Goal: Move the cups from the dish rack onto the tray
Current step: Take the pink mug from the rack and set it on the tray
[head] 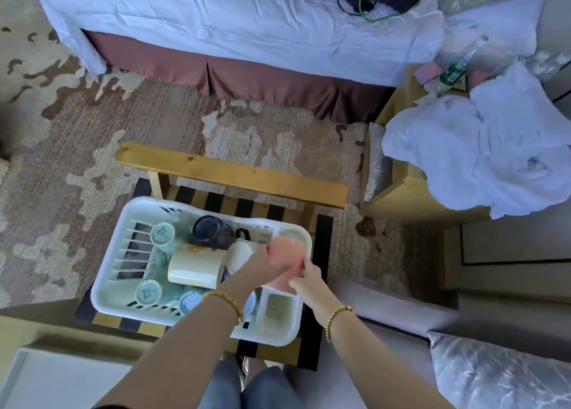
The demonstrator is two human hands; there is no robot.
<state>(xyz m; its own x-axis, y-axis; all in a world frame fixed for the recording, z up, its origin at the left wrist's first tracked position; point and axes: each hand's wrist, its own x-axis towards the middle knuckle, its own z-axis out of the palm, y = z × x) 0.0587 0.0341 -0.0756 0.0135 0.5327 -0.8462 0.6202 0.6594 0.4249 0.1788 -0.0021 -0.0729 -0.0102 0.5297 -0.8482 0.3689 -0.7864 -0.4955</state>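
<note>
A white dish rack (108,288) sits on a striped luggage stand and holds several cups. Among them are a dark glass mug (213,232), a large cream mug (196,265) on its side, two pale green cups (162,234) (148,292) and a blue cup (190,302). A pink cup (285,255) stands over the rack's right side. My left hand (262,265) grips its left side. My right hand (304,277) pinches its lower right edge. A white tray (18,374) shows at the bottom left corner.
The wooden bar (231,174) of the luggage stand runs behind the rack. A bed with white sheets (216,22) fills the top. White towels (479,149) lie on a yellow bench to the right. A sofa cushion (500,374) sits at the bottom right.
</note>
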